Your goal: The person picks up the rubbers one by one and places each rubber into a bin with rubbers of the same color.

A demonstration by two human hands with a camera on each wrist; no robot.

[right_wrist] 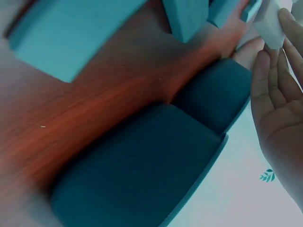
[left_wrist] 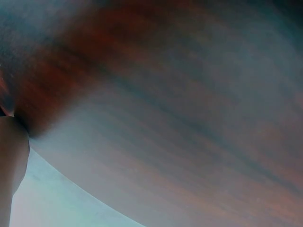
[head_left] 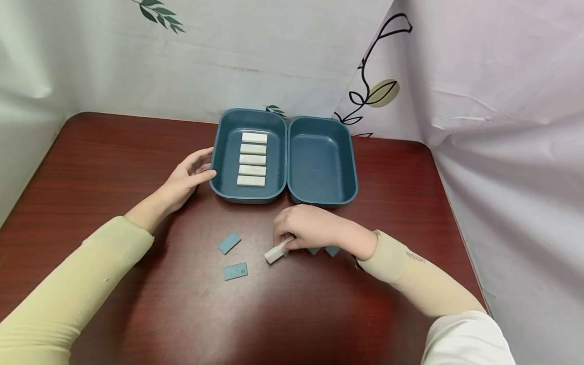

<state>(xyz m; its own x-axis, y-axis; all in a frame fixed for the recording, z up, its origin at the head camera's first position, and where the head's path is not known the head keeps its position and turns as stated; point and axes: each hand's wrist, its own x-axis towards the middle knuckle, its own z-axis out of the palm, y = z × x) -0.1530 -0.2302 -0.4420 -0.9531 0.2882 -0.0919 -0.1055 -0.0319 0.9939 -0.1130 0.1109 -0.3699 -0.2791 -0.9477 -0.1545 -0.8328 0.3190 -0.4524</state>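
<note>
My right hand [head_left: 305, 225] pinches a small white block [head_left: 276, 252] between thumb and fingers, low over the table. The right wrist view also shows this white block [right_wrist: 270, 26] at the fingertips. Several white blocks [head_left: 252, 160] lie in a column inside the left blue bin [head_left: 248, 199]. Against that bin's left side rests my left hand [head_left: 187, 177], thumb by the rim and fingers along the outer wall. Two blue-green blocks [head_left: 229, 243] lie left of the right hand. More blue-green pieces [head_left: 332, 250] are partly hidden beneath the right hand and wrist.
A second blue bin [head_left: 323, 201] stands right beside the first, with nothing visible inside. Both sit toward the back of the reddish-brown table [head_left: 182, 309]. Pale hanging fabric [head_left: 205, 66] borders the table behind and at the sides. The left wrist view is mostly blurred.
</note>
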